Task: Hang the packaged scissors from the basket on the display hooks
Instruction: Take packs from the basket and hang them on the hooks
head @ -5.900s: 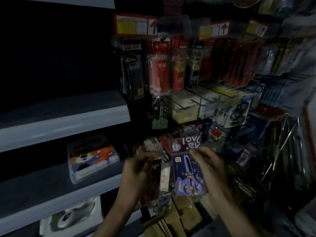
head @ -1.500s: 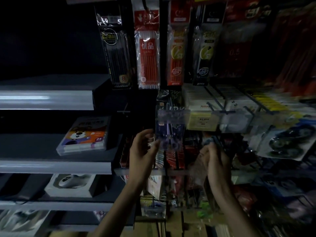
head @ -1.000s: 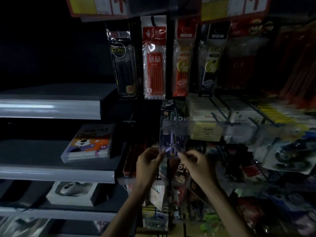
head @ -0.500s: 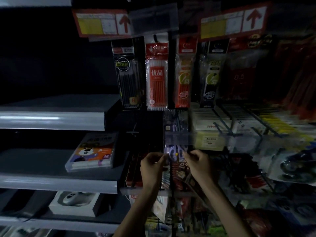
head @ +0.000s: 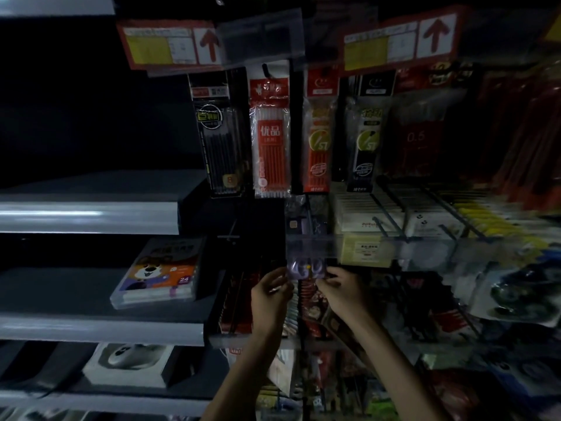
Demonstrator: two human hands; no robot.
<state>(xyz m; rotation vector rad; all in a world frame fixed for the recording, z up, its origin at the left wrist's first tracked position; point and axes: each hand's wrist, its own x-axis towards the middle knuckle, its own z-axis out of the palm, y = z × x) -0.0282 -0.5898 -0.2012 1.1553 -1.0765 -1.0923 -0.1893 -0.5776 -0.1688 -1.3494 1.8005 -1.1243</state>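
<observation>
A purple pack of scissors (head: 306, 268) hangs in the dim display, its upper half behind a clear price-tag strip (head: 309, 247). My left hand (head: 271, 294) pinches the pack's lower left corner. My right hand (head: 341, 288) pinches its lower right corner. The hook that carries the pack is hidden behind the strip. The basket is out of view.
Refill packs (head: 271, 138) hang in a row above. White boxes (head: 364, 214) sit on hooks to the right, tape dispensers (head: 516, 293) further right. Grey shelves (head: 91, 214) at left carry a crayon box (head: 161, 273). More packs hang below my hands.
Over six seconds the scissors pack went up from chest height onto the display behind the clear strip. In the last half second both hands stay on its lower corners; the view shifted slightly.
</observation>
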